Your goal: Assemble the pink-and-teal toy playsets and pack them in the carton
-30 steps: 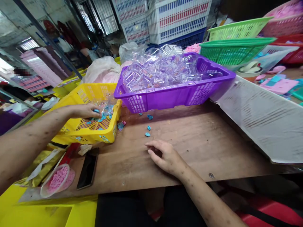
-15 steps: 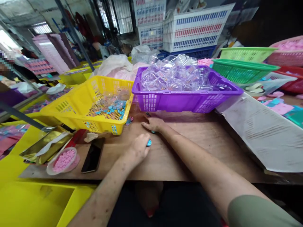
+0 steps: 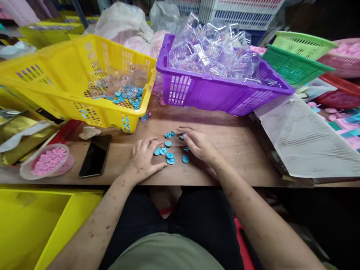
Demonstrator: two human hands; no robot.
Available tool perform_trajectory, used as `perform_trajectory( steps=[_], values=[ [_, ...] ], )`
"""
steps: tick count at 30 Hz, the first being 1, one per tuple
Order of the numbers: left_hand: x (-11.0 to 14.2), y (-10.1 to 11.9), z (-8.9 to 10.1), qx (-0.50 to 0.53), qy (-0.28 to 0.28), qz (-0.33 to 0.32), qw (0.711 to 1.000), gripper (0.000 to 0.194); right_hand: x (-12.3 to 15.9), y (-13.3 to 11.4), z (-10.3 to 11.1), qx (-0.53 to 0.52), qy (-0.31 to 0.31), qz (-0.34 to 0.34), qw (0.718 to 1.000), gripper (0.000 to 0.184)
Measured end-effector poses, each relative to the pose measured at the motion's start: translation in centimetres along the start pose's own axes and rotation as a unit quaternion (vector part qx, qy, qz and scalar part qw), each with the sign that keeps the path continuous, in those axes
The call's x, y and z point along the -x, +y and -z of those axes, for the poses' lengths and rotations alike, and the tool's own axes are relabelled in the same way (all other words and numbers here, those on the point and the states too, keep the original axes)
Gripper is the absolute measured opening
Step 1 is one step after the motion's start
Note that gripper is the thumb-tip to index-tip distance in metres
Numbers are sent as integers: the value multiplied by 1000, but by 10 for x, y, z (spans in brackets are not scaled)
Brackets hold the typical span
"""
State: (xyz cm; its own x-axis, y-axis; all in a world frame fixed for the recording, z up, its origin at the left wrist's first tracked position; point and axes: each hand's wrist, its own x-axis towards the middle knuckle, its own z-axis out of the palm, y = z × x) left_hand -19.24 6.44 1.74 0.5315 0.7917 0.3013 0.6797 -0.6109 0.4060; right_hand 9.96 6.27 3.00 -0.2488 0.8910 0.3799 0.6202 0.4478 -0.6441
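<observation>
Several small round blue plastic pieces [image 3: 168,144] lie on the wooden table between my hands, some showing a hollow side with a raised middle. My left hand [image 3: 143,159] rests palm down to their left, its fingers spread and the thumb stretched along the pieces nearest me. On the other side, my right hand [image 3: 199,144] is open over the table, its fingertips at a blue piece [image 3: 181,137]. Another blue piece [image 3: 185,159] lies just below the right hand, and one more is partly covered by its fingers.
Behind the hands stand a yellow basket [image 3: 67,101] with blue pieces and clear packages, and a purple basket [image 3: 202,90] heaped with clear packages. To the left are a phone [image 3: 95,155] and a tub of pink pieces [image 3: 50,161]. A grey-white box [image 3: 306,138] stands right.
My view has tilted down. The left hand has gone from curled around blue pieces to lying spread at the left. Several blue pieces now lie loose between the hands.
</observation>
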Motion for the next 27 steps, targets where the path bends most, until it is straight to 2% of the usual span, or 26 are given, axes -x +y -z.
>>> perform_trajectory(
  steps=[3, 5, 8, 11, 14, 16, 17, 20, 22, 25, 27],
  values=[
    [6, -3, 9, 30, -10, -9, 999, 47, 37, -20, 8, 53, 79, -39, 995, 35],
    [5, 1, 10, 42, -6, -23, 999, 34, 58, -30, 4, 84, 72, -29, 993, 32],
    [-4, 10, 6, 23, -26, -46, 998, 29, 75, -35, -8, 98, 25, 6, 995, 14],
    [-14, 15, 3, -7, -64, -80, 995, 22, 76, -34, -13, 88, 24, 12, 996, 14],
    [-28, 12, 3, 2, -39, -78, 996, 23, 66, -28, -7, 63, 63, -5, 996, 22],
    [-41, 8, 2, 16, -29, -74, 997, 26, 58, -21, -3, 56, 64, -24, 996, 27],
    [-49, 6, 2, 19, -44, -78, 996, 28, 54, -17, -2, 54, 55, -33, 997, 28],
    [-74, 1, -1, 6, -137, -93, 986, 26, 45, -3, -3, 45, 25, -53, 997, 24],
    [-87, -1, -2, 0, -169, -86, 982, 23, 42, 2, -3, 38, 23, -65, 997, 21],
    [-94, -1, 3, 30, -121, -59, 990, 26, 46, 1, -1, 7, 55, -92, 994, 21],
    [-89, 1, 9, 70, -75, -32, 994, 28, 52, -2, 1, -58, 86, -127, 987, 24]
  ],
)
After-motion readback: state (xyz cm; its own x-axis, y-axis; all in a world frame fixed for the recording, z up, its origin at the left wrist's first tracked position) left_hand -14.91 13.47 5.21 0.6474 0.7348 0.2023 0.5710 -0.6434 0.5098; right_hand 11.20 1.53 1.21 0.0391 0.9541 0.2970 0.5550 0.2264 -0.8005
